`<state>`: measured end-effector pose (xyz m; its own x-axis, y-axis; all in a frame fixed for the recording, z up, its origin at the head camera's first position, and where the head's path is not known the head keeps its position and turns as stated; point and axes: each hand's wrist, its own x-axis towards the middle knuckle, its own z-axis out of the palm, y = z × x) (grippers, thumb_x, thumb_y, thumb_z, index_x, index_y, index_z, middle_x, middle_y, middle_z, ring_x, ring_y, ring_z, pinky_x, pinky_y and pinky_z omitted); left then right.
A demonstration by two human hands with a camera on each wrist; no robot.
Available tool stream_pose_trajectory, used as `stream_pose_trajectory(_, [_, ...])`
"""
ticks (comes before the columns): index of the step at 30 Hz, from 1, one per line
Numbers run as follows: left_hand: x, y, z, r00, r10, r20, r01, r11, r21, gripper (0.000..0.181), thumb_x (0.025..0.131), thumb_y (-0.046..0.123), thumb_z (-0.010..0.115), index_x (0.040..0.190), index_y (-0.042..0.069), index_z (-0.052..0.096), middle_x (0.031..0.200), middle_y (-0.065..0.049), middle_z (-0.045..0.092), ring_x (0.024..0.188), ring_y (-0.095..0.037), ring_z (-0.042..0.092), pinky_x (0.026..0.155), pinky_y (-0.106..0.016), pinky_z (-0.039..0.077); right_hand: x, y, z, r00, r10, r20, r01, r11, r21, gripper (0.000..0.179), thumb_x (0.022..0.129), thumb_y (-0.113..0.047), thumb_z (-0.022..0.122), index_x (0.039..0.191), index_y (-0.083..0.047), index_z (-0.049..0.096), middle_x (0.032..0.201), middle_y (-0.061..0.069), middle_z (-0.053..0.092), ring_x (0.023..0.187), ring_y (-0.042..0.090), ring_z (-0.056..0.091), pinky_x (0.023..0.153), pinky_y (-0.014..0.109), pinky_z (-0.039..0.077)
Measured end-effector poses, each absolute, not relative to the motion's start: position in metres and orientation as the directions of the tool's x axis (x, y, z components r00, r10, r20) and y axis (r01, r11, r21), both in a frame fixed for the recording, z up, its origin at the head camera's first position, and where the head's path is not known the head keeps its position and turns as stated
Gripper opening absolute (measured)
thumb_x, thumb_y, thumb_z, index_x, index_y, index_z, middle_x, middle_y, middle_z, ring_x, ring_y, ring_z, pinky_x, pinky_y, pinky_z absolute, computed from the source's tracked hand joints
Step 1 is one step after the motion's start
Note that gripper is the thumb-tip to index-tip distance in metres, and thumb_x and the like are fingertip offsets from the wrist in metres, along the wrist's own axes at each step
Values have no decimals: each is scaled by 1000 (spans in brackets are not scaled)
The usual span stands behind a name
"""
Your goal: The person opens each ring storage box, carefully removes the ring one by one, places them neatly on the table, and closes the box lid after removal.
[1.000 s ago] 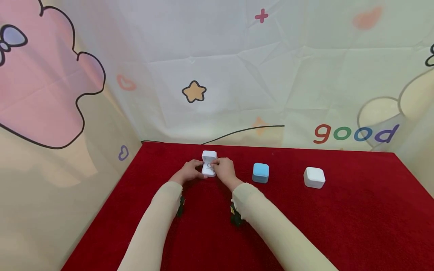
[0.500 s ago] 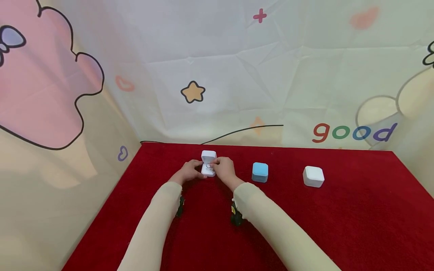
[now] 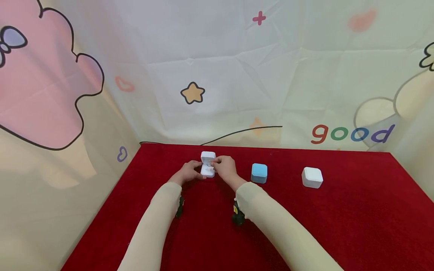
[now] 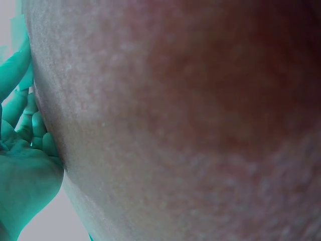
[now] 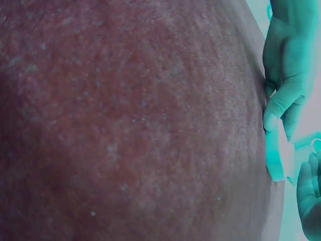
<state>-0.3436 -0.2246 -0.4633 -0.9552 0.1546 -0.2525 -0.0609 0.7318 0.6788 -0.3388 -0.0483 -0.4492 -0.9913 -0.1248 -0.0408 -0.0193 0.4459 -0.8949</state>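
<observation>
A white ring box (image 3: pixel 208 174) stands with its lid up near the back left of the red cloth. My left hand (image 3: pixel 187 172) grips its left side, thumb low at the front and fingers further back. From the right, my right hand (image 3: pixel 226 168) reaches into the box and pinches a small silver ring (image 3: pixel 209 164) at its fingertips, in front of the raised lid. In the right wrist view, the ring (image 5: pixel 316 145) shows at the frame edge beside fingertips, and the other hand (image 5: pixel 288 85) holds the box (image 5: pixel 274 155). The left wrist view shows a hand (image 4: pixel 27 170), mostly cut off.
A light blue box (image 3: pixel 259 173) sits right of my right hand, lid down. Further right is a white box (image 3: pixel 312 177), also with its lid down. The red cloth (image 3: pixel 366 210) ends at a printed curtain (image 3: pixel 230 105) behind. A blurred reddish surface fills both wrist views.
My right hand has shifted slightly up and right, and the ring sits a little higher within the open box. The left hand keeps its hold on the box.
</observation>
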Motion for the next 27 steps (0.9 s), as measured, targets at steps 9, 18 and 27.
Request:
stream_pose_trajectory(9, [-341,-223,-462,-953,158,-258,-59,741,669,68,92,14,73,153,1,45,158,-22,43,144,-38,38,123,-53,35,-336,-44,-444,-992,-126,-20,-37,439,-898,21,99,-13,66,111,0,77,116,17,75,82,20,67,81,27,61])
stream_pose_trajectory(18, [-342,-223,-463,-953,161,-257,-60,729,682,67,93,12,72,153,-1,44,158,-23,43,146,-38,38,125,-53,32,-334,-42,-432,-990,-139,-25,-34,405,-914,22,99,-13,67,114,1,76,123,18,72,92,24,68,84,29,61])
stream_pose_trajectory(27, [-341,-223,-461,-954,168,-250,-43,745,666,68,93,14,72,153,-1,44,158,-23,43,145,-38,39,124,-54,33,-331,-40,-421,-989,-146,-31,-25,366,-930,22,99,-14,67,113,1,77,121,18,74,90,23,68,88,36,62])
